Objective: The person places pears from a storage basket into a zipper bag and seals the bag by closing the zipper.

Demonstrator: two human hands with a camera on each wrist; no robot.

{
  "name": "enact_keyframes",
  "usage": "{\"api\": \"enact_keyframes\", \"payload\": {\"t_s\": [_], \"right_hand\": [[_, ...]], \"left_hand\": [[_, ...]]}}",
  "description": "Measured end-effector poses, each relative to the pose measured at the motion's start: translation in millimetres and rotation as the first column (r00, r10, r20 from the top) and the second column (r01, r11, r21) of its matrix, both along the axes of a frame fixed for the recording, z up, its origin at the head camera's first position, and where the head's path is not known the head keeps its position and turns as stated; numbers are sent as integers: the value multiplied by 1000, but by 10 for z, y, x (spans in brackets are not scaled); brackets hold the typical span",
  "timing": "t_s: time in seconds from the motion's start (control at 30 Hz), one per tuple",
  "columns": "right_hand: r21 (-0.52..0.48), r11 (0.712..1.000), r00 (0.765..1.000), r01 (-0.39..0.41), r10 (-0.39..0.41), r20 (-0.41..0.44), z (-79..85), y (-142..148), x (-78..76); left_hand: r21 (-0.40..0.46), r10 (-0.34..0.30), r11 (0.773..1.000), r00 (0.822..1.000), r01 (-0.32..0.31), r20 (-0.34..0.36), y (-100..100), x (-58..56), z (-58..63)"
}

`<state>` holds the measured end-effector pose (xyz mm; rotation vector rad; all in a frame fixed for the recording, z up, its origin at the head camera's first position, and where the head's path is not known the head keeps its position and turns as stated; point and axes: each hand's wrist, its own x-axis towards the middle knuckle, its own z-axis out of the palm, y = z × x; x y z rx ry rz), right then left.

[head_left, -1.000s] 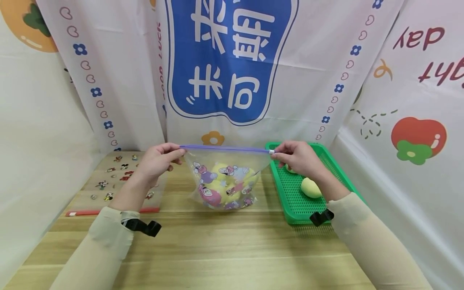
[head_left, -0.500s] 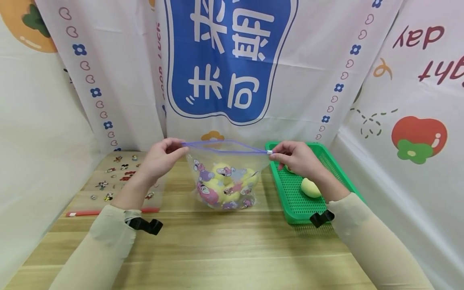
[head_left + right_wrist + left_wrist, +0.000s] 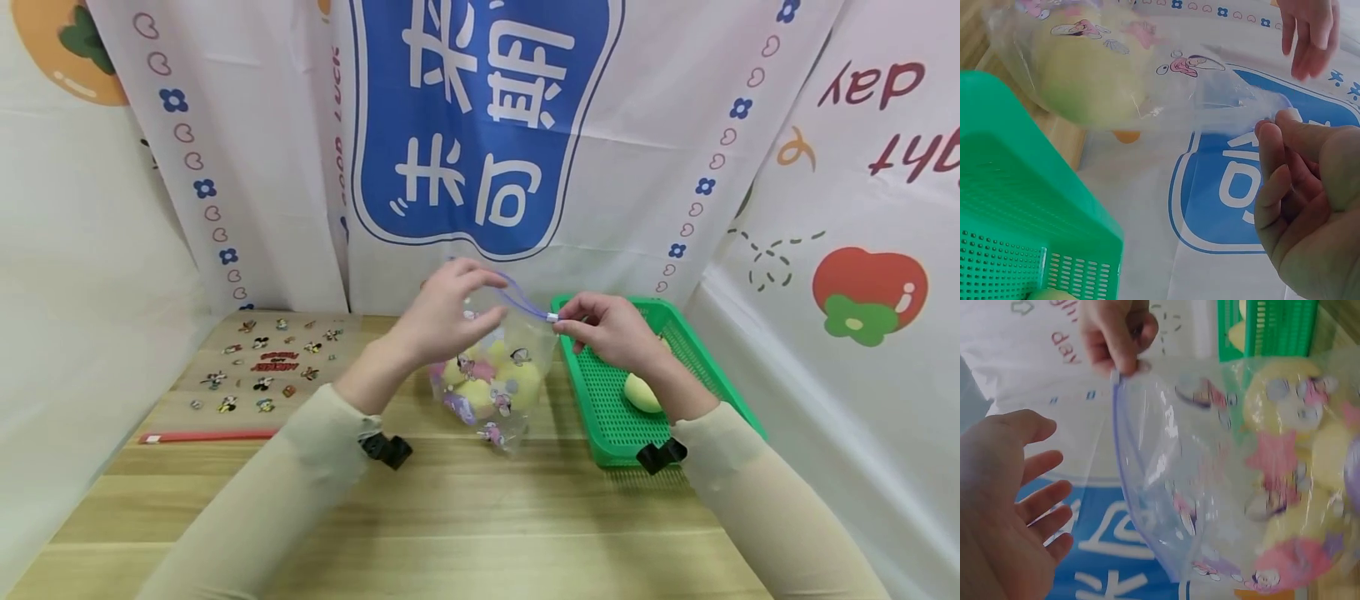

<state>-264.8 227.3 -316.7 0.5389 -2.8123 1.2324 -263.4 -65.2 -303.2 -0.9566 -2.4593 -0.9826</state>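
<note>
A clear zipper bag [image 3: 517, 392] with cartoon prints and a purple zip edge holds several pale yellow round things, perhaps fruit. My right hand [image 3: 611, 332] pinches its top right corner by the white slider [image 3: 552, 317]. The zip edge bows apart near that corner in the head view. My left hand [image 3: 450, 312] is by the bag's mouth, fingers spread and slightly bent. In the left wrist view this left hand [image 3: 1016, 487] is apart from the purple zip edge [image 3: 1124, 450] and holds nothing. The right wrist view shows the right thumb and fingers [image 3: 1279, 134] meeting on the bag's corner.
A green perforated basket [image 3: 600, 450] stands at the right, with yellow round things [image 3: 641, 393] in it. On the left lies a flat printed bag [image 3: 262, 367] with a red slider strip [image 3: 210, 436]. Printed cloth [image 3: 637, 125] hangs behind the wooden table [image 3: 480, 533].
My left hand has let go of the bag's left corner and moved right across its mouth. The bag has turned and its mouth bows apart. My right hand stays at the slider corner.
</note>
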Motion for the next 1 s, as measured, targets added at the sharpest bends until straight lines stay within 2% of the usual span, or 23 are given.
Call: {"api": "enact_keyframes", "payload": {"t_s": [0.13, 0.33, 0.53, 0.63, 1.0], "right_hand": [[13, 1000, 1000, -11, 11, -11, -7, -16, 3], [45, 999, 999, -10, 12, -36, -2, -26, 10], [52, 998, 997, -22, 26, -78, 16, -63, 35], [55, 998, 995, -32, 38, -96, 22, -86, 48], [77, 996, 987, -42, 53, -151, 52, -116, 70]], "left_hand": [[-80, -84, 993, 996, 83, -9, 296, -50, -6], [-191, -95, 977, 995, 90, -15, 537, -102, -40], [-204, -65, 976, 997, 72, 40, 553, -124, -64], [-201, -58, 977, 998, 65, 39, 532, -128, -78], [-223, -30, 975, 995, 9, -90, 501, -73, -78]]}}
